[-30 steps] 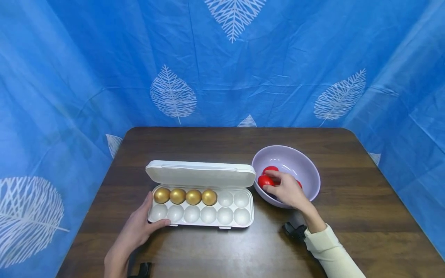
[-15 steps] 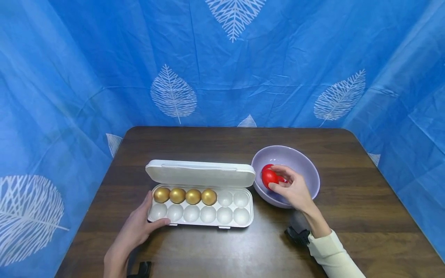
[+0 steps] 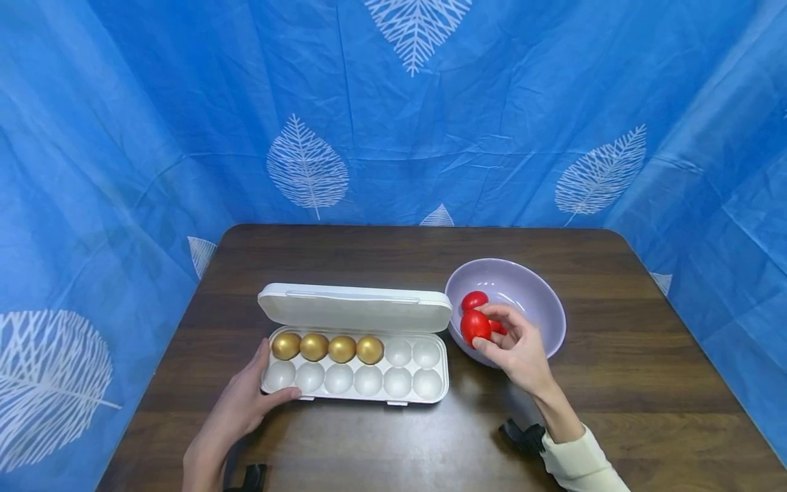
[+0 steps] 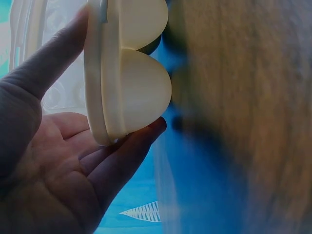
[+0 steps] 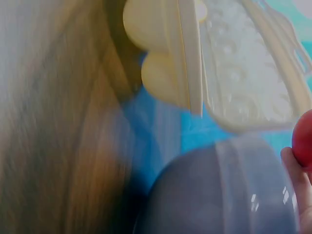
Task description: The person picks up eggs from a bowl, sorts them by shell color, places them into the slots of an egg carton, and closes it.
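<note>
Carton (image 3: 369, 380) on brn tbl (image 3: 387, 444), blue drape (image 3: 492, 137) bhd.

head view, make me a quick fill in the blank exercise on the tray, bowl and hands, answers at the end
1. The tray holds ____ gold eggs.
2. The right hand holds an egg coloured ____.
3. The left hand grips the ____.
4. In the head view, the bowl stands to the ____ of the tray.

Missing words: four; red; tray; right.
</note>
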The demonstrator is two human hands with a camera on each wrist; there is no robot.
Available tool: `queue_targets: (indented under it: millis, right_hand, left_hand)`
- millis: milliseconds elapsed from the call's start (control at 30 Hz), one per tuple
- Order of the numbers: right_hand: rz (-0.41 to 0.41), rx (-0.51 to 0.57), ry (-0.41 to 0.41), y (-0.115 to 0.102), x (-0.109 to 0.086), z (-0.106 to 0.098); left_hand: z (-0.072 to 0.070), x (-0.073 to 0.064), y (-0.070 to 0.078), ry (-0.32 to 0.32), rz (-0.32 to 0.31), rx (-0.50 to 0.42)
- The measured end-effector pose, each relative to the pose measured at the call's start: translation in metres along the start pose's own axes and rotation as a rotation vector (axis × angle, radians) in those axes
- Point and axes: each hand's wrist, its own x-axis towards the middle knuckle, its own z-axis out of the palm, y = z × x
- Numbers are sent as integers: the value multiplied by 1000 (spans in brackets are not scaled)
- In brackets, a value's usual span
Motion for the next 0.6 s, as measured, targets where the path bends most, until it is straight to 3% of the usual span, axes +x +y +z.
queue_targets:
  millis: [100, 300, 600]
  right_hand:
    - [-28, 27, -53, -3, -5, 9]
    - [11, 12, -187, -5, -14, 34]
    - [17, 22, -224, -2, -20, 82]
  left_hand:
    - [0, 0, 0, 4, 4, -6]
    - [-1, -1, 2, -4, -8, -16]
    - [-1, -2, -1, -1, -1, -18]
